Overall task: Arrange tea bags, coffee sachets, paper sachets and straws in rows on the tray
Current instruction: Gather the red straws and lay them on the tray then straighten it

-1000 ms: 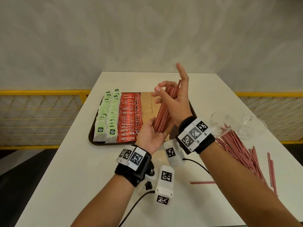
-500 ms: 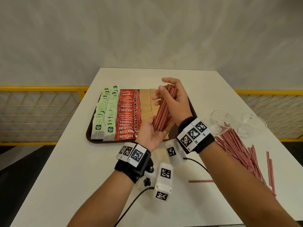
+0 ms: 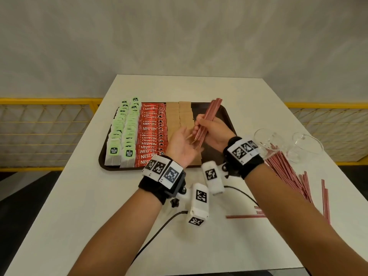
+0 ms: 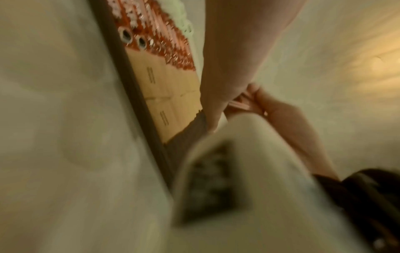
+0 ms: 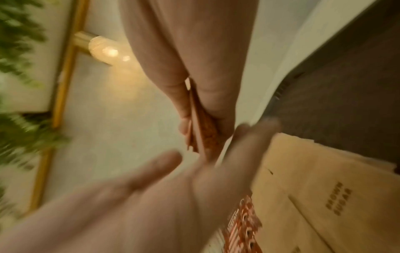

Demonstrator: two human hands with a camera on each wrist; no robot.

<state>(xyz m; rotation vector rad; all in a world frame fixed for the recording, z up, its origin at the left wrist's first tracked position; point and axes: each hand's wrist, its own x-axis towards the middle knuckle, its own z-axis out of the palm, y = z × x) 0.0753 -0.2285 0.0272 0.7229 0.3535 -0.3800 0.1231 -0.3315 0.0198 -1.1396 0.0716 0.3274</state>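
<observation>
Right hand (image 3: 216,132) wraps a bundle of red-and-white striped paper straws (image 3: 207,121), fingers curled tight round its lower half, the bundle tilted up and away over the bare right end of the dark brown plastic tray (image 3: 227,114). Most of the bundle sticks out above the fist; the bottom ends poke out below, right at the left hand (image 3: 182,145), which lies palm-up with fingers relaxed, gripping nothing. On the tray, left to right: green-tagged tea bags (image 3: 123,132), red Nescafé coffee sachets (image 3: 152,136), brown paper sugar sachets (image 3: 179,114). Loose striped straws (image 3: 286,172) spill across the white table (image 3: 79,206).
</observation>
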